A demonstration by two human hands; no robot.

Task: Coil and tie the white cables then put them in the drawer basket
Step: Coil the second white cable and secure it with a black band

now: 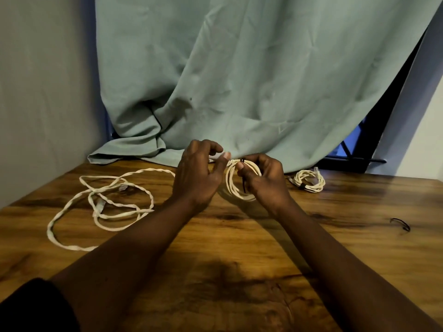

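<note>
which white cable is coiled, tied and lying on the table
The small coil lying far right on the table, bound by a dark tie. The right hand grips a second coil; the left cable sprawls loose.

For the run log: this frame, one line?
phase: tying coil | right hand: holds coiled cable with black tie | left hand: at coil top | done: tied coil | pending: loose cable

The left hand and right hand hold one coiled white cable.
</note>
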